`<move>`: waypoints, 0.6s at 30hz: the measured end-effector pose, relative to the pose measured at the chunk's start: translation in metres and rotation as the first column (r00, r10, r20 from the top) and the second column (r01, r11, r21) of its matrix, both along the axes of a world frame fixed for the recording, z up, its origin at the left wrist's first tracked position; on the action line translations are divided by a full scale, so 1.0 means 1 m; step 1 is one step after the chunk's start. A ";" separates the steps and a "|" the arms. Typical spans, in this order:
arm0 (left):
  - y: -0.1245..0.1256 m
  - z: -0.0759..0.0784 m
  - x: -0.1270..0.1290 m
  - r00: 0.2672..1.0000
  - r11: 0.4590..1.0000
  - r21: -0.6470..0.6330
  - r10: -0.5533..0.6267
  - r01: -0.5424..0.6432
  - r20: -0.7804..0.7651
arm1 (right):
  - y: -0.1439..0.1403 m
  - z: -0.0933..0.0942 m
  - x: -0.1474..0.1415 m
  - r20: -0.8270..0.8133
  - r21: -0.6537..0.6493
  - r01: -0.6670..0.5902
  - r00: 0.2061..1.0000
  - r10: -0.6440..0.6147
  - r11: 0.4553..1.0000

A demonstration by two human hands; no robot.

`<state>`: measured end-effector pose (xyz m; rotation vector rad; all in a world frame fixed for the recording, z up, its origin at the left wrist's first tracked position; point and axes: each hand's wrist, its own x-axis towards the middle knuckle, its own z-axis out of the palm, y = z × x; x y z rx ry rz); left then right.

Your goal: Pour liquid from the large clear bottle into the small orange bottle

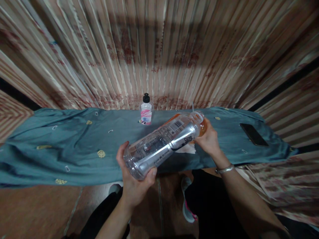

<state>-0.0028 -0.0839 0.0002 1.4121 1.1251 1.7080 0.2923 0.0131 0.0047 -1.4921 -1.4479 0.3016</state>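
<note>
A large clear plastic bottle (161,142) with a silver printed label is held tilted above the cloth-covered table, its neck up to the right. My left hand (136,182) grips the base, with the thumb on the near side and fingers on the far side. At the neck end, my right hand (208,137) is closed, its fingers partly hidden behind the bottle. An orange, rounded part (203,127) shows beside the right fingers; whether it belongs to the bottle I cannot tell. A white ring-shaped piece (196,117) circles the neck.
A small clear bottle (146,111) with a black cap and pink label stands upright near the back edge. The dark phone (253,134) lies at the right. Under the large bottle shows white paper or cloth (185,148). Patterned curtains (154,53) hang behind the teal-covered table (79,142).
</note>
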 end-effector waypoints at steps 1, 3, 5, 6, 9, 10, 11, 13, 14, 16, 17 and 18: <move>0.000 0.000 0.000 1.000 1.000 0.016 -0.001 0.001 -0.007 | 0.000 0.000 0.000 0.001 0.004 0.003 1.000 -0.003 1.000; 0.000 -0.001 0.000 1.000 1.000 0.019 -0.006 0.006 -0.007 | -0.001 0.001 -0.001 0.001 0.008 0.003 1.000 -0.003 1.000; 0.001 -0.001 0.000 1.000 1.000 0.016 -0.003 0.003 -0.011 | -0.001 0.002 -0.001 0.001 0.004 -0.002 1.000 0.002 1.000; 0.001 -0.001 0.000 1.000 1.000 0.016 0.000 0.000 -0.012 | 0.000 0.001 -0.001 0.000 -0.001 -0.007 1.000 0.007 1.000; 0.001 -0.002 0.000 1.000 1.000 0.022 -0.002 0.002 -0.012 | 0.001 -0.002 0.001 -0.004 -0.007 -0.027 1.000 0.027 1.000; 0.001 -0.002 0.000 1.000 1.000 0.022 -0.001 0.002 -0.014 | 0.001 -0.003 0.001 -0.006 -0.007 -0.033 0.999 0.033 0.999; 0.001 -0.002 0.000 1.000 1.000 0.019 0.002 -0.002 -0.016 | 0.002 -0.005 0.002 -0.008 -0.007 -0.035 0.999 0.035 0.999; 0.001 -0.002 0.000 1.000 1.000 0.014 0.010 -0.009 -0.021 | 0.002 -0.006 0.003 -0.016 -0.010 -0.035 0.999 0.035 0.999; 0.001 -0.002 -0.001 1.000 1.000 0.013 0.012 -0.012 -0.023 | 0.002 -0.007 0.003 -0.021 -0.013 -0.035 0.999 0.035 0.999; 0.001 -0.002 -0.001 1.000 1.000 0.016 0.011 -0.010 -0.023 | 0.002 -0.006 0.004 -0.027 -0.017 -0.031 0.999 0.030 0.999; 0.002 -0.001 -0.001 1.000 1.000 0.018 0.008 -0.008 -0.021 | 0.002 -0.006 0.003 -0.027 -0.017 -0.027 0.999 0.026 0.999; 0.002 -0.001 -0.001 1.000 1.000 0.016 0.007 -0.007 -0.020 | 0.002 -0.005 0.003 -0.025 -0.014 -0.023 0.999 0.023 1.000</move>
